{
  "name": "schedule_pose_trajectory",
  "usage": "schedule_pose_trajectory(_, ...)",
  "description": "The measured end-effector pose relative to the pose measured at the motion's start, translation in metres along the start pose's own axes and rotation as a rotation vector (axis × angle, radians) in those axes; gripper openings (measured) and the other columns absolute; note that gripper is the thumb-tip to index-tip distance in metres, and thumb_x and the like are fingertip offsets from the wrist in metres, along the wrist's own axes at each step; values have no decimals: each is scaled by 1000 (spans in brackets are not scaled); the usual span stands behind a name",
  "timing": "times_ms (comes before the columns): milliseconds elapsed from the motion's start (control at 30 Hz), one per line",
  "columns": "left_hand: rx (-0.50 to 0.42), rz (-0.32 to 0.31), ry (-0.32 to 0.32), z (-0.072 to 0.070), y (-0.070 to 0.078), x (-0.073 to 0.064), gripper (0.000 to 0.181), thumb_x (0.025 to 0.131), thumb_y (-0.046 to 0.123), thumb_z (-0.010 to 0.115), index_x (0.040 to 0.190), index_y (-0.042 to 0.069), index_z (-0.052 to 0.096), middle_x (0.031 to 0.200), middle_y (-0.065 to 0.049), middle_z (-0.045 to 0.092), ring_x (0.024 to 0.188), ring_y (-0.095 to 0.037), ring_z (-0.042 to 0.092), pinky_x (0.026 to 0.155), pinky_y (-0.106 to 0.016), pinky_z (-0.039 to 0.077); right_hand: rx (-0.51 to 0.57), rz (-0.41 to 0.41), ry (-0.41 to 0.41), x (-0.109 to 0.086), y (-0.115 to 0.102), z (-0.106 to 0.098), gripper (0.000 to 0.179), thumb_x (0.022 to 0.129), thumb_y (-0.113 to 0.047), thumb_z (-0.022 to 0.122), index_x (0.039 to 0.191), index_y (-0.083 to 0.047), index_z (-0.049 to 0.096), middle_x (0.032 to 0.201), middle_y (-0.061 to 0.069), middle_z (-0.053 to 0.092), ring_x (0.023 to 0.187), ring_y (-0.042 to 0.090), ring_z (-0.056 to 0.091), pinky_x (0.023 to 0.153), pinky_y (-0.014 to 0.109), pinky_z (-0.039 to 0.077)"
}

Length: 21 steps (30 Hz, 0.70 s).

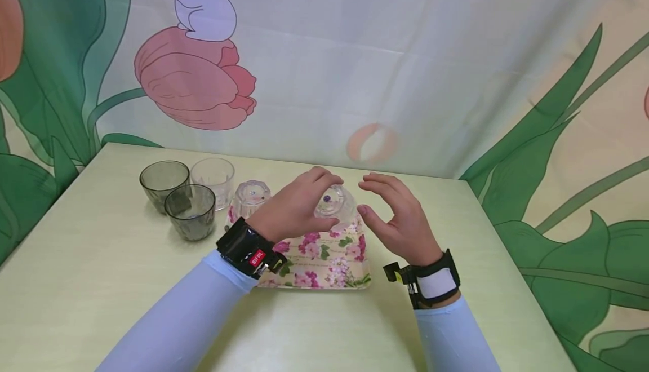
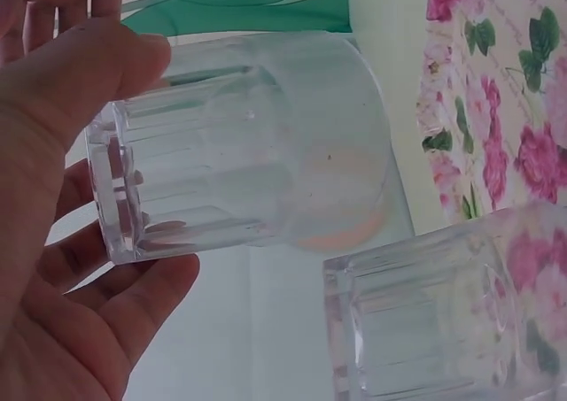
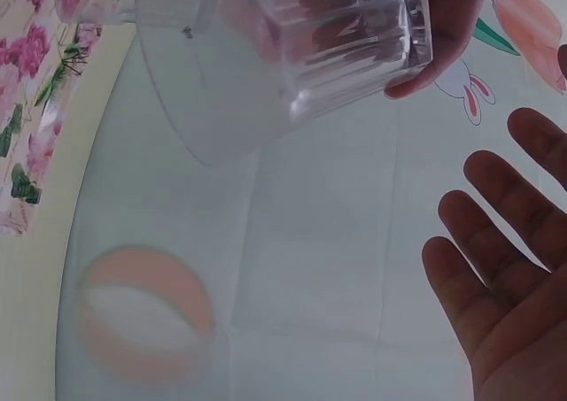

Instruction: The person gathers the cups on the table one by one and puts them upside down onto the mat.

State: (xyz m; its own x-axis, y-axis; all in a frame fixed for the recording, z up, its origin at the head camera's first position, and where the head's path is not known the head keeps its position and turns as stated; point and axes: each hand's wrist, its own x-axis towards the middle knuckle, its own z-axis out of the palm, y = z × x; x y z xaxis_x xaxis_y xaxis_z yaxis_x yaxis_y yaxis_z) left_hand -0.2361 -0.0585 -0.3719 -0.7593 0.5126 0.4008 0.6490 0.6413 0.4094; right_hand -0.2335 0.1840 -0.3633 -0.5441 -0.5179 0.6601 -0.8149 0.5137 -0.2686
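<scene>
My left hand (image 1: 299,203) grips a clear faceted glass (image 1: 336,207) by its base, thumb on one side and fingers on the other. The glass is upside down over the far right part of a floral tray (image 1: 324,268); in the left wrist view its wide rim points toward the table. Another clear glass (image 1: 252,198) stands upside down at the tray's far left. To the right of the held glass, apart from it, my right hand (image 1: 398,220) is spread with nothing in it. Its fingers (image 3: 496,259) show loosely extended in the right wrist view.
Left of the tray stand two smoky grey glasses (image 1: 190,214) and a clear glass (image 1: 221,183), all upright. A printed curtain (image 1: 314,79) hangs behind the table's (image 1: 101,282) far edge.
</scene>
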Motion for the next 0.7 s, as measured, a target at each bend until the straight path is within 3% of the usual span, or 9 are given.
schedule_pose_trajectory(167, -11, -19, -13, 7, -1, 3, 69, 82, 31, 83, 139, 9, 52, 129, -6, 51, 111, -19, 57, 94, -34, 56, -6, 2, -5, 0, 1, 0, 39, 90, -21, 72, 127, -8, 66, 134, 10, 62, 128, 27, 55, 106, 49, 47)
schedule_pose_trajectory(700, 56, -44, -115, 23, -3, 13, 70, 82, 31, 83, 141, 9, 53, 132, -6, 55, 103, -16, 62, 88, -30, 56, 8, -6, 1, -1, 4, 1, 36, 90, -20, 72, 124, -9, 67, 133, 10, 62, 127, 27, 55, 106, 49, 47)
